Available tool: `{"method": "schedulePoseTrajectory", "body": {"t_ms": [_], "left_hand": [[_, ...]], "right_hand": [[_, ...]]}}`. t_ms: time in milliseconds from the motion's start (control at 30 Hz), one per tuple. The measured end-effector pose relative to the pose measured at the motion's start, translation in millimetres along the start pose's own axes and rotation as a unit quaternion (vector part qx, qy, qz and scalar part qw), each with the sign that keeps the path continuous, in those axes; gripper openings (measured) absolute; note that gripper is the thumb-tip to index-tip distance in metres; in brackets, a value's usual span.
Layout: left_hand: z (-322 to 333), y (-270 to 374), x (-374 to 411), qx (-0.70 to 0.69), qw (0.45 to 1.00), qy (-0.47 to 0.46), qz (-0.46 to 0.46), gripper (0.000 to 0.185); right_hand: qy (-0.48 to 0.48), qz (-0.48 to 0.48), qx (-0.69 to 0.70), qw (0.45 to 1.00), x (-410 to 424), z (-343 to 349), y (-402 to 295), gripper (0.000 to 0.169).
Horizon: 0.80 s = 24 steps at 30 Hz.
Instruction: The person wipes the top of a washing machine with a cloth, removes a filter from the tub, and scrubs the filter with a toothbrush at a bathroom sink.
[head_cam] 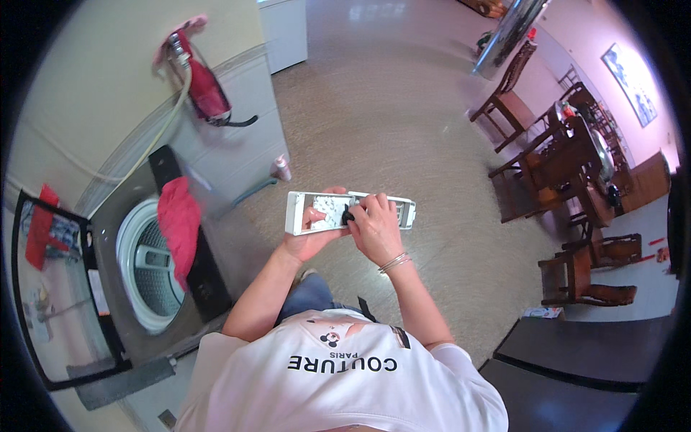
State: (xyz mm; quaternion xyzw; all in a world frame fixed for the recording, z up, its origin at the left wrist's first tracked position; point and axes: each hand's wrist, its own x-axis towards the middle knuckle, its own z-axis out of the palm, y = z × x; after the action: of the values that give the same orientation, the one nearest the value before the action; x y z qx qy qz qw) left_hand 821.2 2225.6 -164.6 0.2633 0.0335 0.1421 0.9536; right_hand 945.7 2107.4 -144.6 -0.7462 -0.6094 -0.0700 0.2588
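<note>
A long white plastic frame [294, 213], apparently a washing machine's lint filter, is held up level in front of my body. My left hand [305, 244] grips it from below at its left part, the thumb showing inside the frame. Pale speckled material [330, 208] fills the middle of it. My right hand [375, 229], with metal bangles on the wrist, bends over the right half. Its fingertips pinch a small dark clump [347, 215], which could be lint; the fingers partly hide it.
To the left stands a top-loading washing machine [129, 178], its glass lid [59, 291] raised and a pink cloth [181, 227] over its rim. A hose [186, 86] runs from the wall tap. A bottle [282, 167] stands on the floor. Wooden chairs [510, 102] are at right.
</note>
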Motion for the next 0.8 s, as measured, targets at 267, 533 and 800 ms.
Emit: {"method": "schedulePoseTrajectory", "body": {"t_ms": [267,533,800], "left_hand": [[-52,17,148,-0.077,0.994,-0.019,-0.070,0.068],[-100,69,331,-0.252,0.964,-0.067,-0.055,0.071],[-154,130,499,-0.170,0.984,-0.046,0.006,0.070]], "right_hand": [[-0.039,0.171,0.365,0.915,81,10,147,0.013],[0.226,0.145,0.790,0.551,154,-40,306,0.027],[0.381,0.184,0.768,0.480,154,-32,464,0.024]]}}
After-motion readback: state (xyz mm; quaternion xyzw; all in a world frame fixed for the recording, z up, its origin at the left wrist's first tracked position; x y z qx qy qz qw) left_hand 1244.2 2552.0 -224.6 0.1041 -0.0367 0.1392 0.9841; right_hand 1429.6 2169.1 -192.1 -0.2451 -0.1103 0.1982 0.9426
